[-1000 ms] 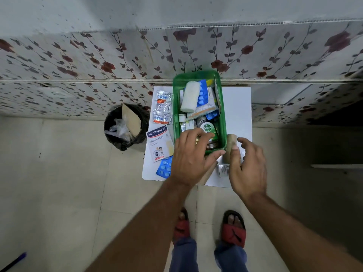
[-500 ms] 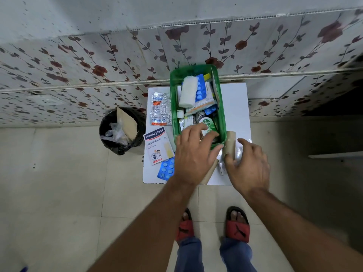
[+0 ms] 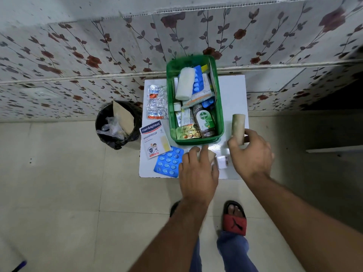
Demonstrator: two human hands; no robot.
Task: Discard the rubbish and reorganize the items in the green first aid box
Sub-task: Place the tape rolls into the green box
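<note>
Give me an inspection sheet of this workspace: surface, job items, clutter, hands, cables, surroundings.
Surface: small white table, against the flowered wall.
Job's things: green box packed with a gauze roll, brown bottle and packets.
Clutter: plaster pack, blue pill strip, silver pill strips left of the box.
Hands: right hand grips a cardboard tube; left hand closes on a second tube.
Cables: nothing seen.
Surroundings: black bin with rubbish, tiled floor.

Your right hand (image 3: pixel 253 154) grips a cardboard tube (image 3: pixel 238 126) beside the green box (image 3: pixel 220 122), your left hand (image 3: pixel 198 173) covering another tube (image 3: pixel 211 156) near the board's (image 3: pixel 231 91) front edge.
</note>
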